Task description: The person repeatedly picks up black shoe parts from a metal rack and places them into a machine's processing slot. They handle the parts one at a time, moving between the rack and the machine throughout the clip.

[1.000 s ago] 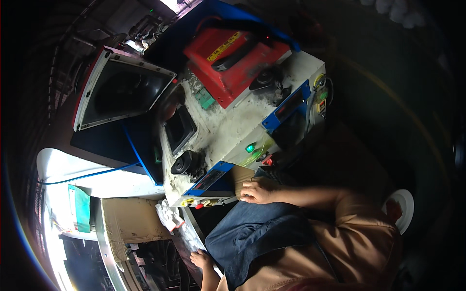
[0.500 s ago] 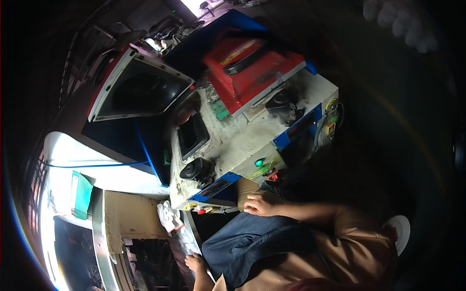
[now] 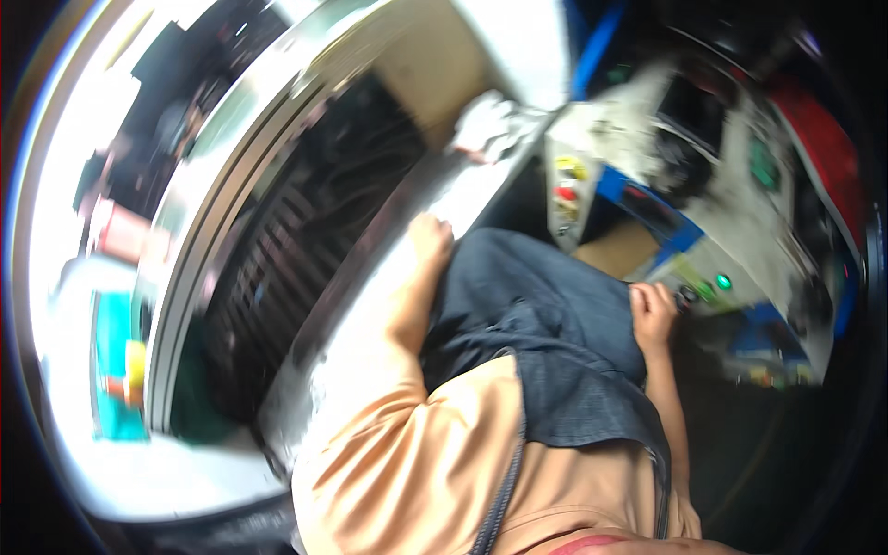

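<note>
My left hand (image 3: 431,239) rests on a long pale ledge (image 3: 375,277) beside my left thigh. It is smeared by motion, and its fingers cannot be made out singly. My right hand (image 3: 653,314) lies at my right knee, on the dark blue apron (image 3: 546,296), with its fingers curled in and no object visible in them. Close to it is the front of a white-topped machine (image 3: 601,125), with a lit green button (image 3: 722,281). A white glove (image 3: 490,125) lies at the far end of the ledge.
Left of the ledge are dark, ribbed-looking things (image 3: 305,203) and a tan cardboard box (image 3: 439,65). The machine's red cover (image 3: 819,139) stands at the far right. Red and yellow controls (image 3: 568,190) sit on its near corner. A teal item (image 3: 116,361) is at the left.
The view has swung to the left, so the machine now sits at the right and the ledge and dark things fill the left. My hands stay by my thigh and knee.
</note>
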### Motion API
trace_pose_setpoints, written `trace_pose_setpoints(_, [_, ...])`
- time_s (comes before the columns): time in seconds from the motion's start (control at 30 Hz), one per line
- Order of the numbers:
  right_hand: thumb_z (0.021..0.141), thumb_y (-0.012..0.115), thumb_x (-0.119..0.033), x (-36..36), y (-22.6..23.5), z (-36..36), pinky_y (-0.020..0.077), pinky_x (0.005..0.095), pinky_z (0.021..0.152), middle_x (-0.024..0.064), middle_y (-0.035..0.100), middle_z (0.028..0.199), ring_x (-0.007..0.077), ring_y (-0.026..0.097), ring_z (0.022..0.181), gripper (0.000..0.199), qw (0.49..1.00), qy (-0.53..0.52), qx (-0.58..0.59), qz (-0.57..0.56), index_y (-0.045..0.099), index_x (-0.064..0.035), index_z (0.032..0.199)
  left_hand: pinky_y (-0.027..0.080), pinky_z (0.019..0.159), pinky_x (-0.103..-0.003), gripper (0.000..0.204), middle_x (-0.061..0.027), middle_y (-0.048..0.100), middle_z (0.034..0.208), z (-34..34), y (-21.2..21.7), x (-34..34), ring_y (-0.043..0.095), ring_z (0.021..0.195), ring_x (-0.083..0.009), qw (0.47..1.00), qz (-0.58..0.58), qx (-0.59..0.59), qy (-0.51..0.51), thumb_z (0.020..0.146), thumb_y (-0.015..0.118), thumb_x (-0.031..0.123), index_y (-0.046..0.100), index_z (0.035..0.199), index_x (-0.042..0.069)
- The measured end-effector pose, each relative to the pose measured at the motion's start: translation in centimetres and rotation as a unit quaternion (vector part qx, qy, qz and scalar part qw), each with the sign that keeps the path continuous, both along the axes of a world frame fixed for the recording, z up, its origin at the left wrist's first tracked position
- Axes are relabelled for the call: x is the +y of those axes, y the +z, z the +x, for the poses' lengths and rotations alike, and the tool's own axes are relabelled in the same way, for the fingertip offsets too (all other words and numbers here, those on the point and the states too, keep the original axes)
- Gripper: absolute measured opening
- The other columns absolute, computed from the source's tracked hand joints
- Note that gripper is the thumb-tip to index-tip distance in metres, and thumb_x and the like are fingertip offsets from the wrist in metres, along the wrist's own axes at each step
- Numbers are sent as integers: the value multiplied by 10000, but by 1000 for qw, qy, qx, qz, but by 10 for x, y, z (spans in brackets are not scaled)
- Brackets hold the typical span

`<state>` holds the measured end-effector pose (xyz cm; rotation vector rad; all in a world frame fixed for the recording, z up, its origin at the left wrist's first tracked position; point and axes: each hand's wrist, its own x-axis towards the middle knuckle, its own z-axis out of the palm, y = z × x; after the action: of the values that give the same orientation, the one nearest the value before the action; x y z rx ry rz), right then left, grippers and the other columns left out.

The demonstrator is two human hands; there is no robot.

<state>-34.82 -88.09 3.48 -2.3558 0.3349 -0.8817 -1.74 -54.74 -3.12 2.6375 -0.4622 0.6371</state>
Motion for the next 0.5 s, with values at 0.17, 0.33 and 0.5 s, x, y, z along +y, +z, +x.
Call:
trace_pose_setpoints(0.17, [949,610,-150,11,5,18,485,403,700,125,643,895,315,616,804,132,997,16,79,-18,687,-46,977,415,813,-503,277,-182,575,962,-15,13,13,535,957,-374,999,-18,39,2,917,601,312,594,887,37])
trace_pose_setpoints(0.33, [961,593,-160,12,-4,40,482,368,676,112,643,916,268,607,779,171,992,29,118,-41,677,-45,1056,412,840,-488,261,-169,601,944,-16,24,25,548,958,-357,980,-166,104,-39,919,614,299,622,875,42])
trace_pose_setpoints(0.5, [979,582,-178,21,-5,53,452,358,644,100,624,904,237,569,727,197,987,18,144,-64,666,-41,1093,479,765,-400,216,-127,604,794,8,48,107,612,849,-275,886,-446,125,15,874,699,231,638,903,27])
